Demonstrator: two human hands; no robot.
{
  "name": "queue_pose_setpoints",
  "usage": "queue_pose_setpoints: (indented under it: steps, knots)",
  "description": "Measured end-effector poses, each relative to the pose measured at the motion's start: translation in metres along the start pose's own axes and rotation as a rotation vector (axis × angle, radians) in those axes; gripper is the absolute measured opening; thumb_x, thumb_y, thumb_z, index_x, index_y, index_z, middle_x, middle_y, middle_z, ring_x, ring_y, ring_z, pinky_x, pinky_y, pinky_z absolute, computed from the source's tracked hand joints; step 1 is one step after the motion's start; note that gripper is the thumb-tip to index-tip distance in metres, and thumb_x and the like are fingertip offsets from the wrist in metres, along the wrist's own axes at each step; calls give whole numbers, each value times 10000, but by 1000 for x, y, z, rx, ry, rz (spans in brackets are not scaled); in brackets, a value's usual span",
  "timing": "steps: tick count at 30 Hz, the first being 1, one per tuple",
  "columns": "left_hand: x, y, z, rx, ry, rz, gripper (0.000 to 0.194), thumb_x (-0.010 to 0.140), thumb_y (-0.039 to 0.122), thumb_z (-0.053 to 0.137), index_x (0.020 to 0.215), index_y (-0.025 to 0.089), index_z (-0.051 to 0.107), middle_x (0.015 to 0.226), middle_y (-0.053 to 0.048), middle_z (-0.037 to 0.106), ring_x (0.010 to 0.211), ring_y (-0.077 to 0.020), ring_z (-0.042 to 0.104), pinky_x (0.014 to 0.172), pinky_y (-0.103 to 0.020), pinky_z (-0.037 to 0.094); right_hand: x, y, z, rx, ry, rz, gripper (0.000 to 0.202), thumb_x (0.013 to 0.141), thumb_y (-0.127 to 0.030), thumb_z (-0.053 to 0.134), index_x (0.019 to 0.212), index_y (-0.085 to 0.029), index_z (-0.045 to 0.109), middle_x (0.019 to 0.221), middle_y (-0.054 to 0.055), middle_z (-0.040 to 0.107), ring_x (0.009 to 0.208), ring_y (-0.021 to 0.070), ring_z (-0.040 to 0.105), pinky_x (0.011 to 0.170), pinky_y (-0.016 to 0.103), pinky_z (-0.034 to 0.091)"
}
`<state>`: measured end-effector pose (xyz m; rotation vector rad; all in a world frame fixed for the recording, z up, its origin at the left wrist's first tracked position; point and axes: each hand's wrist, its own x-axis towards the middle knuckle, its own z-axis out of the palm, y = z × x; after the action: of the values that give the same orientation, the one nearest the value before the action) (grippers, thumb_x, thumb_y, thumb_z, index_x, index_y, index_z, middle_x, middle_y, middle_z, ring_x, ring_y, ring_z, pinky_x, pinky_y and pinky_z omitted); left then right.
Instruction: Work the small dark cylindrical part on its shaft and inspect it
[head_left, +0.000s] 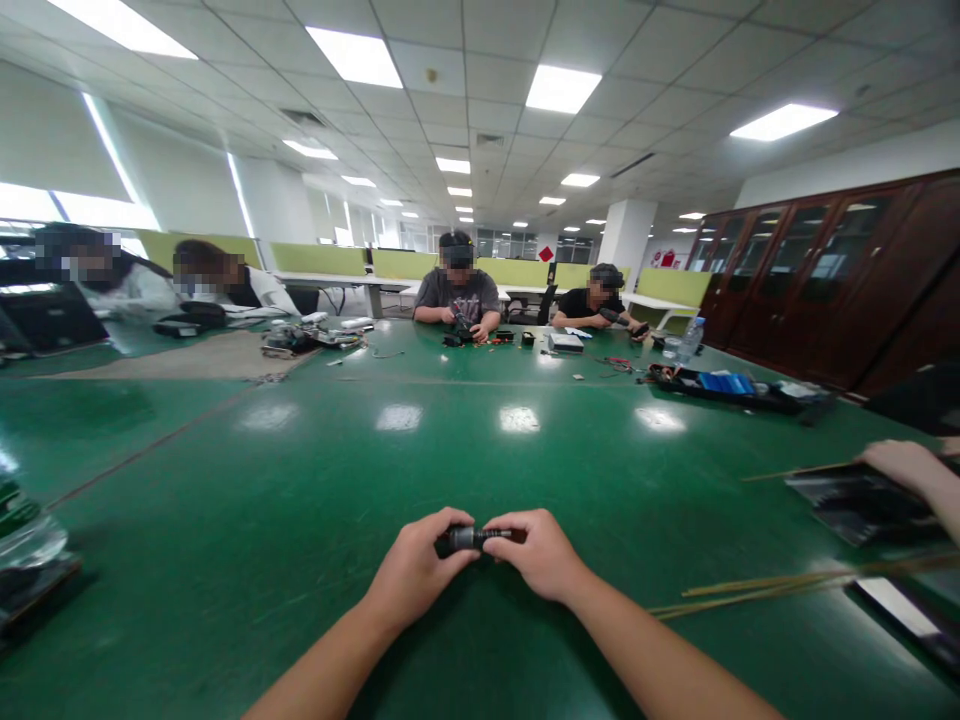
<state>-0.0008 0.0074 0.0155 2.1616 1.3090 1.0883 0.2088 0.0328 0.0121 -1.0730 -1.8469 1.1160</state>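
Low in the middle of the head view, a dark cylindrical part with a grey metal band lies level between my two hands, just over the green table. Around its thick black left end, the fingers and thumb of my left hand are closed. My right hand pinches the narrower, ridged right end between thumb and fingers. Both hands nearly meet at the part. Its exact kind cannot be made out, and its two ends are partly hidden by my fingers.
Thin yellowish rods lie at the right, near another person's hand on a dark tray-like piece. A clear bottle stands at the left edge. A black tray of parts sits farther back; several people work across the table.
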Motion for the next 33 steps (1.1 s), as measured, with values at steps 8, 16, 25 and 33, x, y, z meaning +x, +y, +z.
queue_pose_setpoints:
  steps: [8, 16, 25, 33]
  knots:
    - [-18, -7, -36, 17, -17, 3, 259, 809, 225, 697, 1062, 249, 649, 1002, -6, 693, 939, -189, 645, 834, -284, 486, 1, -18, 31, 106, -29, 26, 242, 796, -315, 664, 940, -148, 764, 680, 25, 690, 597, 134, 601, 585, 219, 427]
    - [-30, -22, -37, 16, -37, -28, 247, 808, 289, 708, 1044, 240, 657, 966, -17, 698, 904, -199, 654, 797, -286, 491, 5, -11, 42, 98, -103, 42, 242, 785, -303, 668, 955, -164, 768, 688, 21, 701, 628, 145, 620, 615, 225, 446]
    - [-29, -21, -35, 6, -21, -19, 234, 816, 278, 701, 1043, 242, 655, 961, -16, 696, 893, -193, 649, 797, -284, 489, 6, -10, 42, 112, -78, 75, 238, 772, -304, 678, 936, -155, 765, 660, 14, 681, 594, 136, 605, 620, 232, 456]
    - [-32, -22, -33, 19, -4, -12, 249, 815, 283, 704, 1056, 250, 654, 980, -15, 694, 910, -195, 649, 807, -288, 493, 3, -13, 42, 107, -66, 77, 254, 773, -319, 688, 951, -150, 755, 690, 22, 687, 604, 145, 615, 620, 237, 469]
